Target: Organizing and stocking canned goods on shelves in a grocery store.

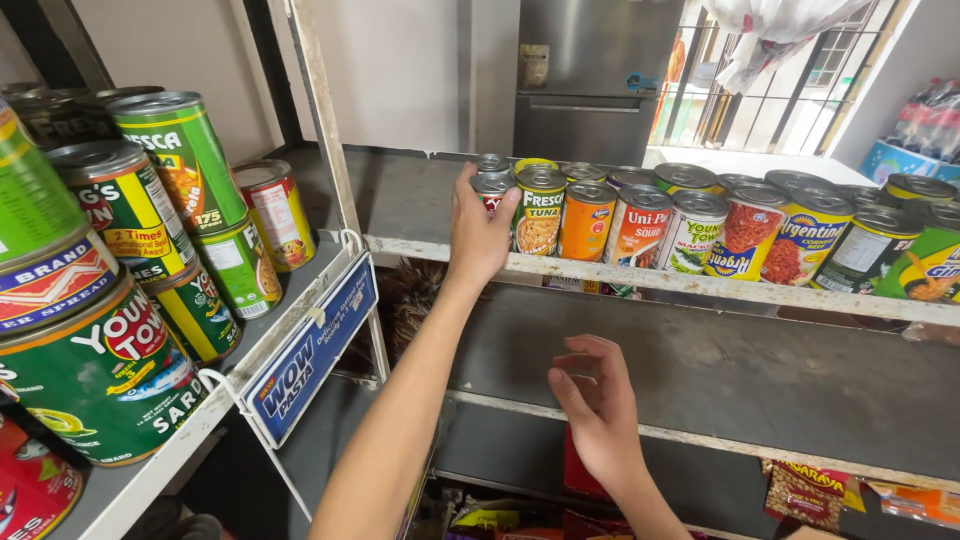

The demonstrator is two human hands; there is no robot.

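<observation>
My left hand [476, 232] reaches up to the grey upper shelf [400, 205] and grips a small red-labelled can [493, 190] at the left end of a row of cans. Beside it stand a green-and-yellow can [540, 212], an orange can [588, 222] and several more tins [770, 235] running to the right. My right hand [598, 410] hovers lower, in front of the bare middle shelf [760, 380], fingers loosely curled and holding nothing.
A wire rack [250, 330] at the left holds stacked green, red and yellow cans [150, 220] with a blue price sign [310, 355] on its front. A steel fridge [590, 75] stands behind. Snack packets [810, 490] lie on the lowest level.
</observation>
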